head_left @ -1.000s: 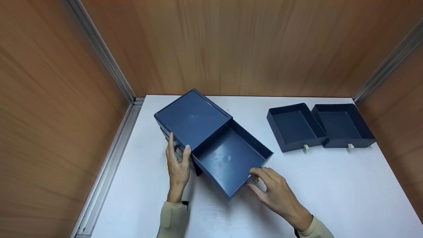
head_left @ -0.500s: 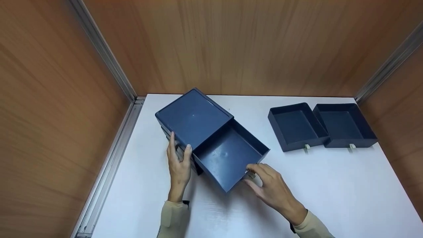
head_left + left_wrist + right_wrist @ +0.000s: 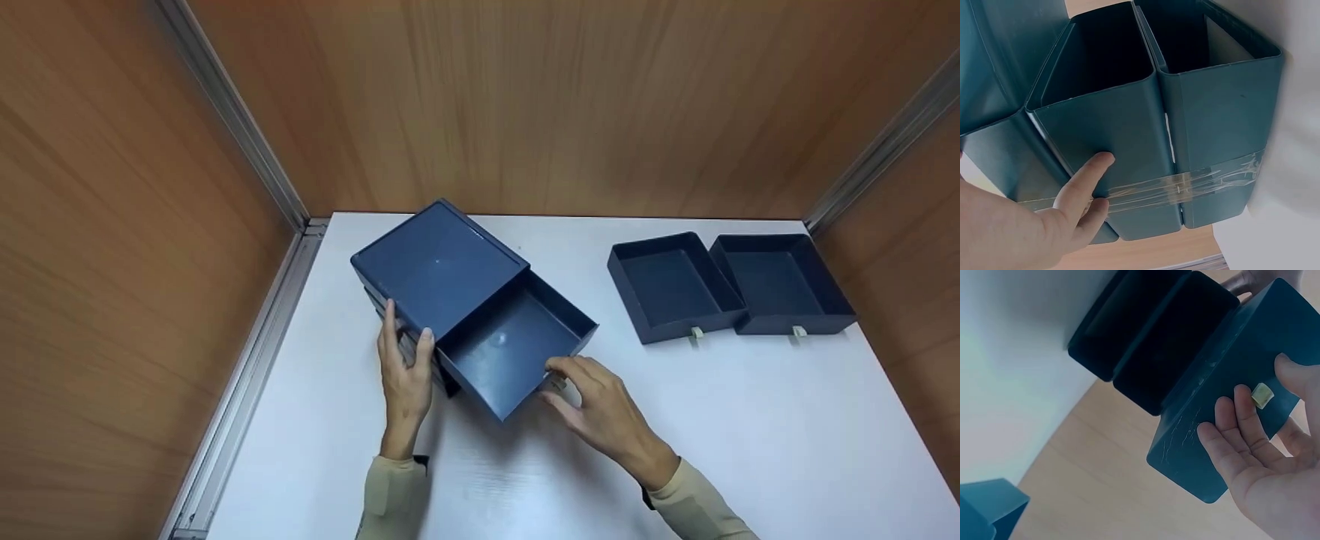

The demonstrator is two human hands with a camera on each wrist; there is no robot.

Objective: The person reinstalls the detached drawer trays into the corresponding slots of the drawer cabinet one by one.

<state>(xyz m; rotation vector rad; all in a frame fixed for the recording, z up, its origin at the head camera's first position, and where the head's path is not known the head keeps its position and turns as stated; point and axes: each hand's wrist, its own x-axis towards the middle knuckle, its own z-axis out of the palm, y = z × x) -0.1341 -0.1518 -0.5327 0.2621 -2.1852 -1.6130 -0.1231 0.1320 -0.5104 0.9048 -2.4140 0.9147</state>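
Note:
A dark blue drawer cabinet (image 3: 439, 262) stands angled on the table, made of stacked units bound by clear tape (image 3: 1179, 188). Its top drawer (image 3: 499, 352) sticks out toward me, its inside bare. My left hand (image 3: 405, 382) presses the cabinet's side with straight fingers, thumb near the front corner. At the drawer front, my right hand (image 3: 600, 409) hooks the index finger over the rim, with the thumb against the front. Other fingers lie beside the small pale pull (image 3: 1262, 395). Lower units show open dark slots (image 3: 1100, 56) in the left wrist view.
Two more dark blue drawers (image 3: 675, 330) (image 3: 795, 324) sit side by side at the table's back right, each with a pale pull. Wood-grained panels (image 3: 562, 112) rise behind and at both sides. A metal rail (image 3: 247, 375) runs along the left edge of the white table (image 3: 495, 495).
The top drawer has slid partway into the cabinet, away from me and to the left, with my right hand moving along. My left hand and the cabinet stay nearly still.

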